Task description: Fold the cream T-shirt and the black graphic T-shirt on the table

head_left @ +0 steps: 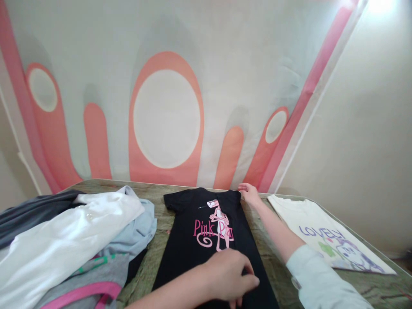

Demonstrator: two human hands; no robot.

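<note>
Pale grey backdrop (257, 51) printed with coral rounded columns and white ovals, slanting pink border (325, 64), plain beige wall (360, 141) at right, bright white light (380, 5) above, green-brown wood-grain tabletop (146, 189).

Brightness is moderate and mostly even, with 1 strong glare, a burnt-out white patch of light (381, 5), at the top right, spilling over the smooth pale-grey wall (350, 116), which dims lower down. Soft grey shading sits above the 5 rounded coral shapes on the flat grey-and-pink backdrop (257, 56); cast or printed, I cannot tell. The black cotton T-shirt with pink print (180, 253) swallows most fold detail. Wide-angle stretch tilts the backdrop's sides outward, and fine texture looks smeared.
</note>
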